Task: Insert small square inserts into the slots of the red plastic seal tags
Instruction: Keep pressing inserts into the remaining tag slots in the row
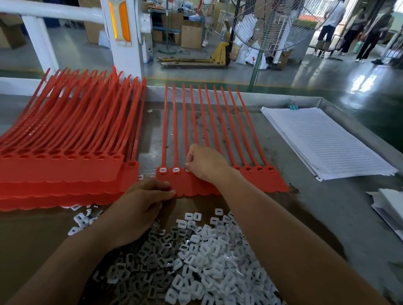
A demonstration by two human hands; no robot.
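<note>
Third slot of the strip, most of the job ahead

My right hand [204, 163] is bunched at the third head of the red strip [260, 183], fingertips pinched on a sliver of white that I take to be an insert [187, 170] going into its slot. My left hand [138, 207] grips the strip's near edge, fingers curled on it; I cannot tell if it hides anything in the palm. Two filled slots [162, 170] sit to the left of my right hand, and the open heads [259, 169] to its right wait empty. The stack [53, 171] beside the strip also looks unfilled, and the pile [213, 254] of inserts lies in front of me.
</note>
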